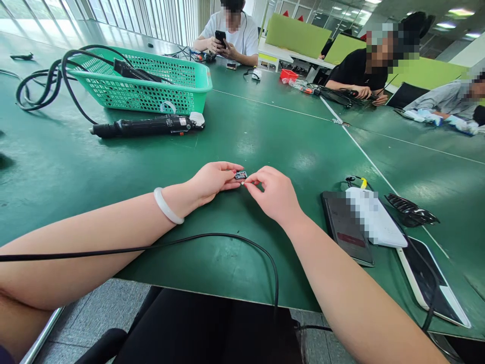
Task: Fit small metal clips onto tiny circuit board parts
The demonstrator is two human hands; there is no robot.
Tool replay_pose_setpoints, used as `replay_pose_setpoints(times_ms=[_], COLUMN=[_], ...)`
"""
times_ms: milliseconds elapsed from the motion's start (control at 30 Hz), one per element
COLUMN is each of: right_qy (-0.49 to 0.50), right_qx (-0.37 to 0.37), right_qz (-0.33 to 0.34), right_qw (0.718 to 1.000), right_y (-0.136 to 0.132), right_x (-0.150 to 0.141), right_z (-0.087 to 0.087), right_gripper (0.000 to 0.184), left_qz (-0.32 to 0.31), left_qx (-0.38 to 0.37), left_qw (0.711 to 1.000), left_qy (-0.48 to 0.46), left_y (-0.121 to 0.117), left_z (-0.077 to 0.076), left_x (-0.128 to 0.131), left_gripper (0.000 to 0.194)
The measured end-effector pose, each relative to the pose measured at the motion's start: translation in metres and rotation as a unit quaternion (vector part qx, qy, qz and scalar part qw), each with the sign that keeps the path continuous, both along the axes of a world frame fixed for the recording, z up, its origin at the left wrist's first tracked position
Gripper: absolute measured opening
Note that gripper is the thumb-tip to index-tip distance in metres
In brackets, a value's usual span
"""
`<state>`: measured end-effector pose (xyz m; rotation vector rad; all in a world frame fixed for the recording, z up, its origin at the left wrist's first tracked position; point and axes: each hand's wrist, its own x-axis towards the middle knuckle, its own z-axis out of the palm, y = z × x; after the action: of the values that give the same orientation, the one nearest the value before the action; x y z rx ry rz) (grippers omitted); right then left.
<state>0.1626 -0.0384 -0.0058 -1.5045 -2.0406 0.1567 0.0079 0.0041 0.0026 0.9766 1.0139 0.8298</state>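
Observation:
Over the green table, my left hand (214, 181) grips a small black circuit board (240, 175) with pale markings between thumb and fingers. A white bracelet (166, 206) circles that wrist. My right hand (273, 192) is closed in a pinch, thumb against forefinger, right beside the board's near edge. At its fingertips shows a tiny whitish piece (243, 183), too small to name. Whether that piece touches the board I cannot tell.
Behind my left hand lie a black electric screwdriver (144, 125) and a green basket (140, 91) with black cables. Phones (346, 227) and a white power bank (377, 217) lie at right. A black cable (212, 235) crosses the table's (212, 263) near side. Several people sit beyond.

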Motion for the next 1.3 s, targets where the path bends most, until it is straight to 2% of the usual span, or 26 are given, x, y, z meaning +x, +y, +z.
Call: replay_pose_setpoints(times_ms=[133, 267, 667, 733, 833, 933, 1000, 1067, 1200, 1300], right_qy=[0.035, 0.038, 0.031, 0.018, -0.016, -0.032, -0.03, -0.03, -0.023, -0.008], right_qx=[0.042, 0.036, 0.029, -0.001, -0.139, -0.199, -0.205, -0.196, -0.156, -0.165], right_qz=[-0.009, -0.006, -0.017, -0.032, -0.043, -0.027, -0.022, -0.023, -0.012, -0.019], right_qw=[0.998, 0.999, 0.999, 0.999, 0.989, 0.979, 0.978, 0.98, 0.987, 0.986], right_y=[-0.002, -0.002, -0.003, -0.002, 0.0, 0.0, 0.0, 0.001, 0.003, 0.004], right_x=[0.0, -0.001, 0.006, 0.015, 0.029, 0.035, 0.034, 0.031, 0.031, 0.033], right_z=[0.001, 0.0, 0.007, 0.009, 0.009, 0.007, 0.005, 0.003, 0.002, 0.002], right_gripper=[0.012, 0.013, 0.017, 0.017, 0.011, 0.009, 0.005, 0.011, 0.009, 0.01], left_qz=[-0.042, -0.085, -0.075, -0.066, -0.055, -0.05, -0.05, -0.054, -0.059, -0.057], left_qx=[0.01, 0.019, 0.015, 0.009, 0.0, -0.007, -0.013, -0.014, -0.009, -0.008], left_qw=[0.999, 0.995, 0.997, 0.997, 0.998, 0.998, 0.999, 0.998, 0.998, 0.998], left_qy=[0.034, 0.044, 0.027, 0.028, 0.033, 0.023, 0.012, 0.006, 0.006, 0.003], left_y=[-0.003, -0.006, -0.004, -0.004, -0.005, -0.005, -0.004, -0.004, -0.003, -0.003], left_z=[0.001, 0.002, 0.0, 0.0, 0.002, 0.002, 0.001, 0.0, -0.001, -0.001], left_x=[0.0, 0.001, 0.0, 0.0, 0.0, 0.0, -0.001, -0.001, -0.002, -0.002], left_gripper=[0.016, 0.016, 0.014, 0.014, 0.014, 0.014, 0.012, 0.012, 0.014, 0.016])
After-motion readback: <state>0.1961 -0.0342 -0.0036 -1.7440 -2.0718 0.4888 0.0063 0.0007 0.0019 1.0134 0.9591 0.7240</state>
